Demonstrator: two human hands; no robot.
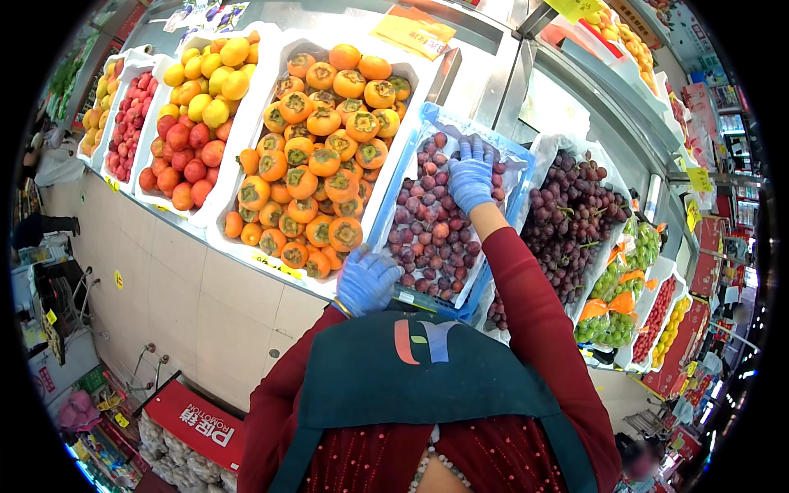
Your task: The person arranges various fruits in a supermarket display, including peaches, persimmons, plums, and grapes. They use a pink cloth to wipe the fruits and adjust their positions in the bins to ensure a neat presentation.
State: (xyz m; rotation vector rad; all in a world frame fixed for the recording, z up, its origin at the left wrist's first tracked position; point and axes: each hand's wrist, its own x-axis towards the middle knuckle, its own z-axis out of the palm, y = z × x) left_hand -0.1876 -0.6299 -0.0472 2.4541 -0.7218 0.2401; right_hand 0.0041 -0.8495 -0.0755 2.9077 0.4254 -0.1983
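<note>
A blue plastic crate [380,215] lined with white paper holds many reddish-purple plums [425,212]. Near its far end, my right hand [471,175], in a blue knit glove, lies palm down over the fruit with its fingers stretched away from me. What is under that palm is hidden. My left hand [368,280], gloved alike, is at the crate's near left corner, close to the persimmons. Its fingers are bent, and I cannot see whether they grip the rim. To the left stands a white foam box [407,77] heaped with orange persimmons [320,163].
Right of the crate are dark red grapes [570,215] and bagged green grapes [616,296]. Further left, another foam box [216,203] holds yellow and red fruit. An orange sign [414,31] lies behind the persimmons. A metal frame [601,105] rises at the right. Tiled floor [185,271] shows at left.
</note>
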